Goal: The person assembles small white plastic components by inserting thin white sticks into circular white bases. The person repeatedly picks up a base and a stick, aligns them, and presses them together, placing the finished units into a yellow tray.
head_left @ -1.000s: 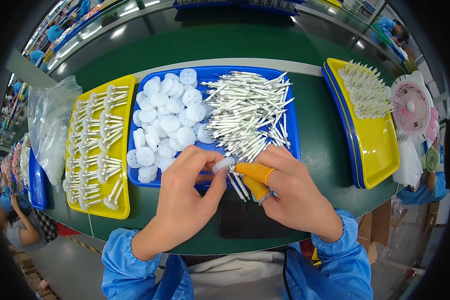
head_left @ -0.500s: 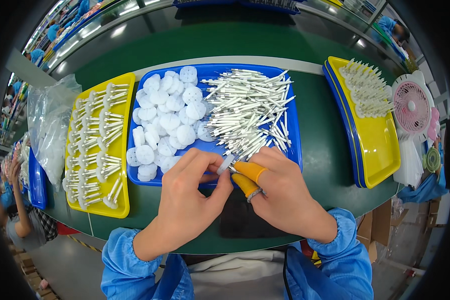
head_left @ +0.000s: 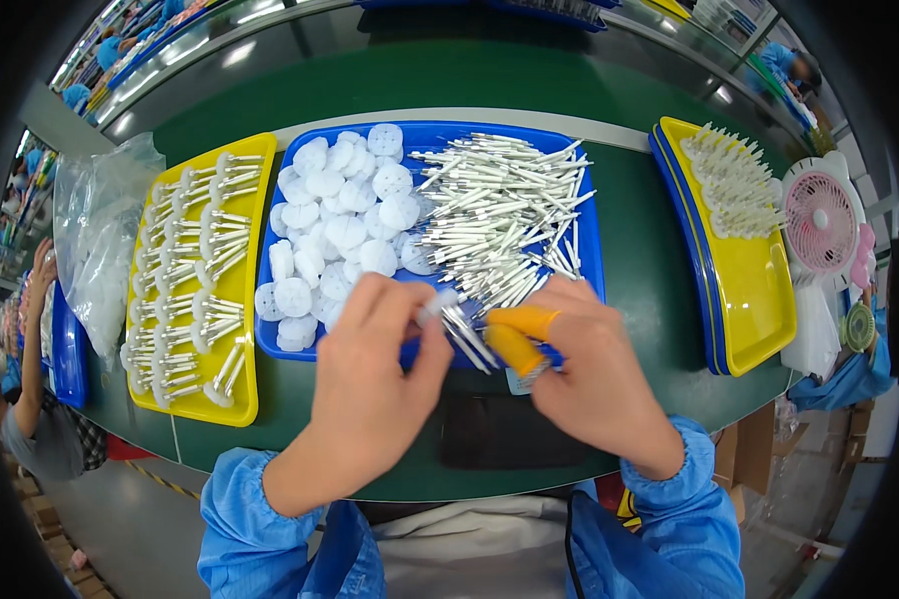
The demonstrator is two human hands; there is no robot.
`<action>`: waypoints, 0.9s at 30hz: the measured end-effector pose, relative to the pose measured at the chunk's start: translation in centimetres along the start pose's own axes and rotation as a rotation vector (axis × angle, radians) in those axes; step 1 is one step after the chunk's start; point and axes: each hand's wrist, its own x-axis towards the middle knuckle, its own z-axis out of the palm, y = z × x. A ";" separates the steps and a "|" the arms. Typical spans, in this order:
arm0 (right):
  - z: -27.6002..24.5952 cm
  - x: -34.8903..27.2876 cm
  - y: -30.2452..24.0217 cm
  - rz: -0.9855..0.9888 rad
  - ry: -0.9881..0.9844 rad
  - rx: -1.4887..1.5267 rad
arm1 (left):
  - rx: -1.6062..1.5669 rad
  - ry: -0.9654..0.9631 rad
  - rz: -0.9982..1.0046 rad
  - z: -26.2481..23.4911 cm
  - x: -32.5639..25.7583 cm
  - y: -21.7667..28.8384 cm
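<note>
I look from far away into a factory assembly hall: the blue tray holds many alike white discs and white rods, stacked trays lie right of it, and workers in blue are beyond it.

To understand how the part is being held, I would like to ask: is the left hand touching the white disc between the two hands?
Touching. The head view shows the white disc pinched at its edge in the left hand.
</note>
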 end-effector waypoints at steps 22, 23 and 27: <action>-1.5 -0.4 -0.2 0.028 -0.008 0.187 | -0.232 -0.094 -0.122 -1.2 1.2 0.3; -1.2 -0.3 -0.3 -0.012 -0.029 0.172 | -0.221 -0.107 -0.105 -1.1 1.1 0.4; -0.5 -0.2 0.1 -0.143 -0.054 0.063 | -0.186 -0.124 -0.048 -0.8 1.0 0.8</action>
